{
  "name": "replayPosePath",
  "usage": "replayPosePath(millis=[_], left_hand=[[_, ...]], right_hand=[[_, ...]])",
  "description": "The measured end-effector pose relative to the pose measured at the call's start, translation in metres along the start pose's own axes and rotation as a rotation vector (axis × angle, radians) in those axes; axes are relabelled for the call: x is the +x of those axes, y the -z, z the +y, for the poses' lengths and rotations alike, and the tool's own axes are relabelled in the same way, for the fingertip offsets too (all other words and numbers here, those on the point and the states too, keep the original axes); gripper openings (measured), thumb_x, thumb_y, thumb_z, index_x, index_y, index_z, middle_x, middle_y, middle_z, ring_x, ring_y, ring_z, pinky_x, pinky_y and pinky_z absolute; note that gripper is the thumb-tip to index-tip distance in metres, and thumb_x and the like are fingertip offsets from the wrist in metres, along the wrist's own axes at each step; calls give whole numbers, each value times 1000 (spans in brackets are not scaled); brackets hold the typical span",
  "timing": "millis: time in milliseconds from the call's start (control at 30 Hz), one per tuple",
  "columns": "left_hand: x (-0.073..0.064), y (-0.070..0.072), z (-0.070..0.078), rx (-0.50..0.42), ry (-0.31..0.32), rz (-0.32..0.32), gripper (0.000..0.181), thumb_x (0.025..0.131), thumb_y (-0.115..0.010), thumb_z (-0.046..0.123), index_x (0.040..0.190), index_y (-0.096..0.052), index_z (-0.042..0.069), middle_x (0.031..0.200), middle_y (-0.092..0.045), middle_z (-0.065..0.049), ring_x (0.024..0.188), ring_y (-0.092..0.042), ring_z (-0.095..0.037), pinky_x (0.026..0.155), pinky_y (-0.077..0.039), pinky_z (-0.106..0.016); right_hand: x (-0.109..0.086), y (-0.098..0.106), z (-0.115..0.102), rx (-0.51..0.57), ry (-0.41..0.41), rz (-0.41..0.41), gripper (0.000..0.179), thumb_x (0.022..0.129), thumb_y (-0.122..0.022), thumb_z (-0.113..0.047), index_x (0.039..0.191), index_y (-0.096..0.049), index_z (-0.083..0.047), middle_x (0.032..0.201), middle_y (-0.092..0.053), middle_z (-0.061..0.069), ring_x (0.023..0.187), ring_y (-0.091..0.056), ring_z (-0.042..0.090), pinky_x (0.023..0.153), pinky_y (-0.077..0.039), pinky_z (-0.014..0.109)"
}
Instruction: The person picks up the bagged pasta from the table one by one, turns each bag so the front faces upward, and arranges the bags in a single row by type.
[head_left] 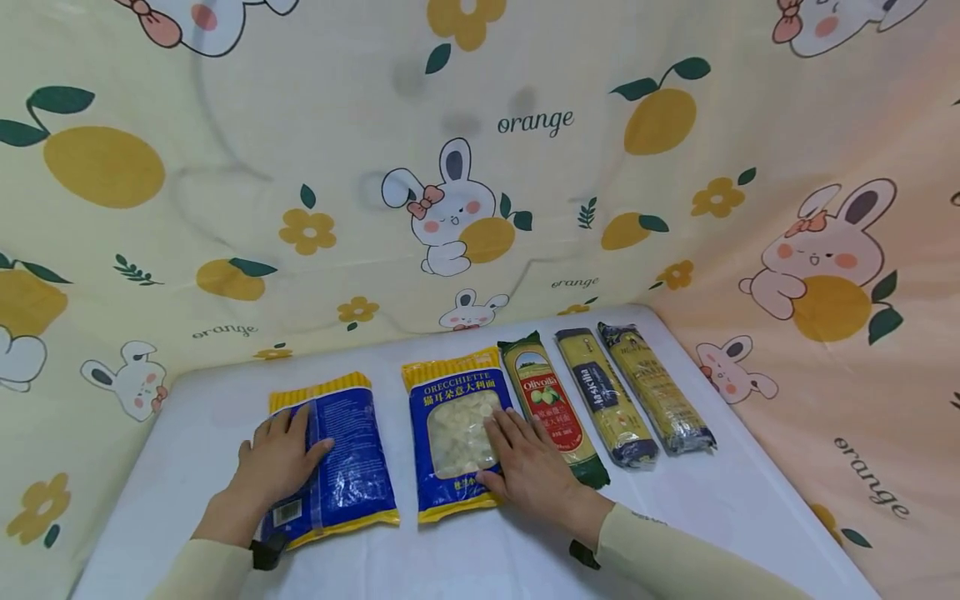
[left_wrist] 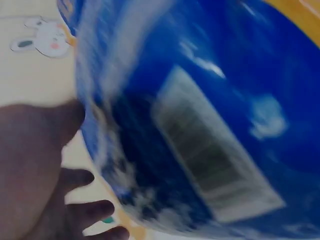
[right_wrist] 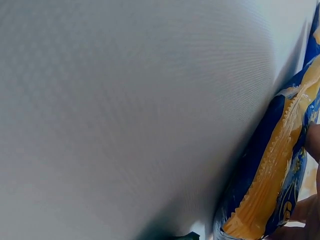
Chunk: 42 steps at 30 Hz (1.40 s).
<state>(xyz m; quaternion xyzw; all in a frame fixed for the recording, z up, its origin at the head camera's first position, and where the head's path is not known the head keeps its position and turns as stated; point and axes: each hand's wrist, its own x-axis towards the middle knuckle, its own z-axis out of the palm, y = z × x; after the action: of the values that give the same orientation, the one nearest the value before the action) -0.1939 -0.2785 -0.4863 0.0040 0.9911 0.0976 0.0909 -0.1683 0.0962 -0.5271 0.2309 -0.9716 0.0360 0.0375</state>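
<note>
My left hand [head_left: 277,457] rests on a blue and yellow pasta bag [head_left: 352,450], its thumb and fingers spread over the left part. That bag lies back side up, with small print and a barcode label [left_wrist: 200,145], large in the left wrist view. My right hand [head_left: 534,468] lies along the right edge of a matching orecchiette bag [head_left: 461,433], which lies front side up, pale pasta showing through its window. In the right wrist view its yellow crimped end [right_wrist: 267,185] stands beside the fingers. The right hand partly overlaps a green-ended Olivoilà spaghetti pack [head_left: 551,400].
Two slim golden pasta packs lie to the right: one with a dark blue label [head_left: 603,396] and a clear-wrapped one [head_left: 656,387]. Everything lies on a white table [head_left: 435,562]. A patterned cloth [head_left: 337,167] with rabbits and oranges hangs behind and along the right side.
</note>
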Motion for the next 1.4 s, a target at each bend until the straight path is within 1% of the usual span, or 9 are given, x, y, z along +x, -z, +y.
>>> replayPosePath(millis=[133, 367, 567, 800, 900, 967, 1067, 1200, 1400], left_hand=[[-2, -13, -9, -34, 13, -104, 94, 94, -27, 72, 156, -6, 4, 156, 3, -36, 138, 2, -64, 98, -9, -84], [-13, -29, 4, -82, -31, -85, 85, 102, -22, 58, 154, 5, -4, 153, 18, -40, 133, 12, -69, 97, -26, -77], [-25, -27, 12, -34, -80, -82, 82, 104, -32, 51, 152, -4, -9, 151, 10, -44, 134, 9, -69, 102, -20, -75], [-30, 4, 20, 23, -18, -286, 81, 101, -44, 48, 151, -17, -9, 151, -3, -45, 131, -15, -70, 92, -37, -75], [-20, 30, 27, 48, 5, -341, 71, 99, -51, 44, 142, -38, -11, 136, -41, -41, 117, -48, -59, 91, -44, -67], [-7, 42, 31, 64, -3, -301, 60, 99, -54, 40, 133, -50, -9, 116, -60, -29, 99, -61, -43, 87, -49, -61], [13, 45, 39, 93, -58, -155, 42, 100, -52, 32, 122, -60, -3, 98, -66, -14, 85, -62, -29, 78, -53, -55], [38, 31, 46, 107, -143, -7, 38, 101, -50, 29, 123, -61, 0, 112, -66, -18, 100, -63, -37, 82, -52, -56], [57, 19, 50, 96, -125, -34, 42, 101, -49, 34, 124, -61, 1, 118, -62, -21, 109, -56, -43, 90, -46, -64]], right_hand=[[1, 1, -1, 8, 4, -4, 80, 95, -42, -64, 155, -28, -12, 161, -25, 12, 147, -27, 34, 116, -23, 60], [4, 5, -1, 3, -10, -13, 81, 94, -44, -65, 154, -30, -13, 160, -28, 11, 146, -30, 34, 116, -23, 61], [6, 8, -4, -18, -5, -24, 81, 93, -46, -65, 152, -33, -11, 159, -31, 12, 145, -32, 34, 116, -23, 60], [-2, 13, -34, -58, 148, 110, 55, 94, -57, -47, 135, -56, -11, 140, -53, 8, 132, -47, 27, 113, -34, 51], [-5, 15, -57, 21, 218, 139, 40, 95, -58, -42, 124, -63, -14, 120, -62, 1, 114, -56, 18, 103, -45, 40], [-4, 14, -70, 69, 249, 140, 31, 95, -58, -39, 115, -66, -17, 108, -64, -4, 102, -58, 13, 92, -49, 34], [-2, 11, -86, 96, 275, 122, 20, 95, -58, -36, 101, -68, -20, 95, -62, -7, 89, -56, 10, 78, -48, 29], [0, 8, -103, 67, 305, 94, 23, 94, -58, -42, 85, -64, -21, 84, -54, -8, 83, -49, 10, 74, -42, 30], [1, 6, -121, 31, 296, -26, 40, 92, -56, -57, 87, -68, -19, 85, -54, -7, 88, -48, 13, 83, -39, 35]])
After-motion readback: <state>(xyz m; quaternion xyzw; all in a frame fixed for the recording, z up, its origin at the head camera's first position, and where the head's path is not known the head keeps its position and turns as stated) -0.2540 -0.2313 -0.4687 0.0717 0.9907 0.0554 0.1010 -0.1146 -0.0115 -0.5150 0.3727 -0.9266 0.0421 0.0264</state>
